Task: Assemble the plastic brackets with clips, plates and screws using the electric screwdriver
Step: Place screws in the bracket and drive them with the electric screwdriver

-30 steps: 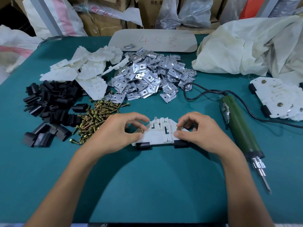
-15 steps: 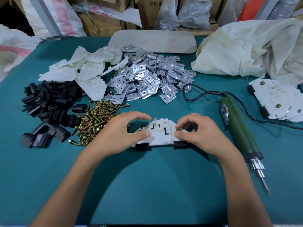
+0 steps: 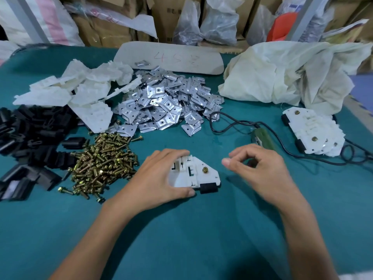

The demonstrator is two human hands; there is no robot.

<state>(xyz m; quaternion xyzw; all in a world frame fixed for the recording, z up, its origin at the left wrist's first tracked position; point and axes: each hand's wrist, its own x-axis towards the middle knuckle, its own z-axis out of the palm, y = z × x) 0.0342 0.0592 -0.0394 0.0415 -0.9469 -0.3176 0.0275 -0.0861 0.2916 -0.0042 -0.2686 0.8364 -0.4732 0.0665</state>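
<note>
Desk (image 3: 181, 229): teal, littered with parts.
Bracket (image 3: 193, 174): mid-desk, brass screw (image 3: 205, 169) seated, black clip (image 3: 209, 187) at its near corner.
Left hand (image 3: 155, 178): grips bracket's left side.
Right hand (image 3: 260, 168): loosely curled, empty, beside bracket.

Left hand (image 3: 153, 176) covers bracket's (image 3: 201, 176) left half; whatever sits there is hidden. Right hand (image 3: 260, 168) is blurred, can't tell if it holds anything. It hides the screwdriver's (image 3: 264, 136) near end and tip. Clips (image 3: 34, 126) at table's left edge are cut off by frame. Board's (image 3: 201, 63) third red character is unreadable.
</note>
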